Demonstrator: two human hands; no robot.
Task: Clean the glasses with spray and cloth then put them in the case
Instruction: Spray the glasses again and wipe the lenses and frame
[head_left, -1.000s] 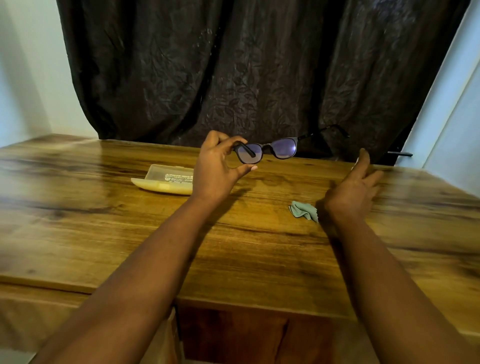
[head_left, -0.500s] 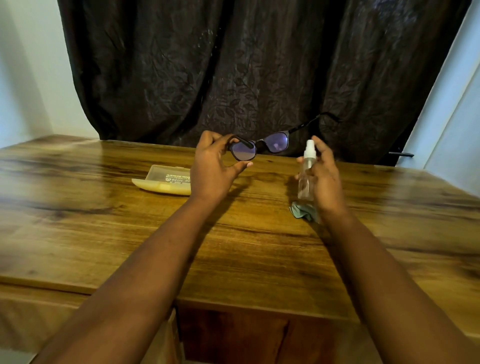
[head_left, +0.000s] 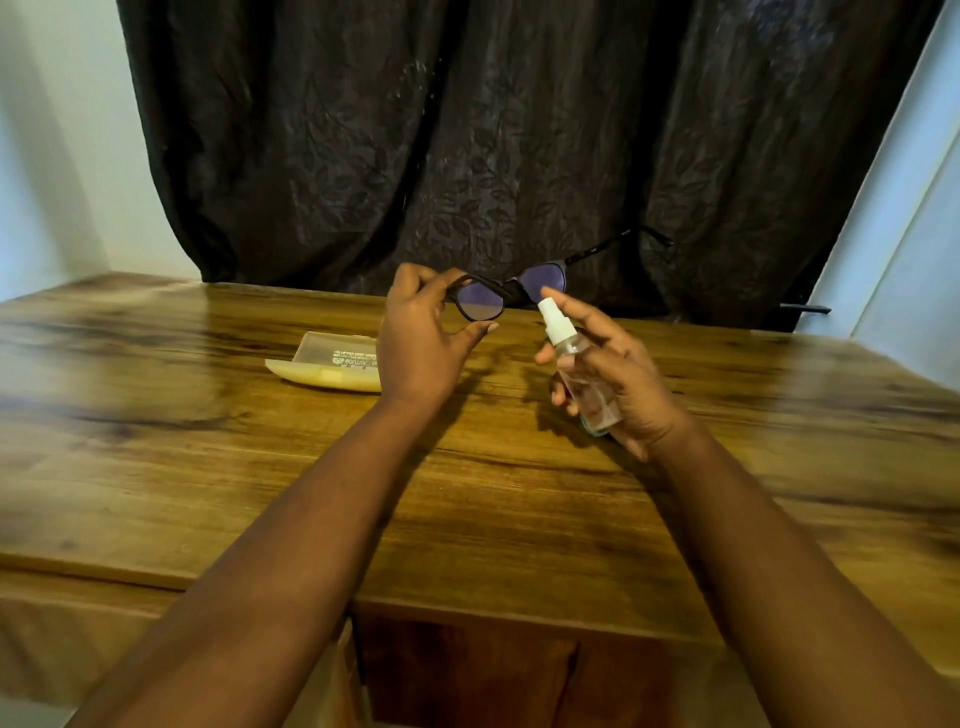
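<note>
2 hands are up over the wooden table (head_left: 208, 467), both busy. The left hand (head_left: 421, 345) grips the glasses (head_left: 511, 293) at the frame's left end, fingers curled over the top rim and the thumb under the lens, so the specs hang in the air above the table's far edge, lenses tinted purple and facing the camera. 1 temple arm sticks out to the right and back, toward the dark curtain (head_left: 467, 145); the other arm is hidden by the hand.

The right hand (head_left: 618, 379) is wrapped round a small clear spray bottle (head_left: 576, 374), fingers curled about its body, index finger lying on top of the white nozzle. The bottle tilts left, nozzle just beside the glasses' bridge and right lens, very near; can't tell if it touches. Its base sits low in the palm, above the table, not resting on it.

The case (head_left: 332, 364), pale yellow and lying open w/ its clear lid tipped back, sits on the table just left of the left hand's wrist, partly hidden behind it. The cloth: only a greenish sliver shows under the bottle's base, can't say for sure it's that.

Behind the table the curtain covers most of the wall, w/ pale wall showing either side of it.
</note>
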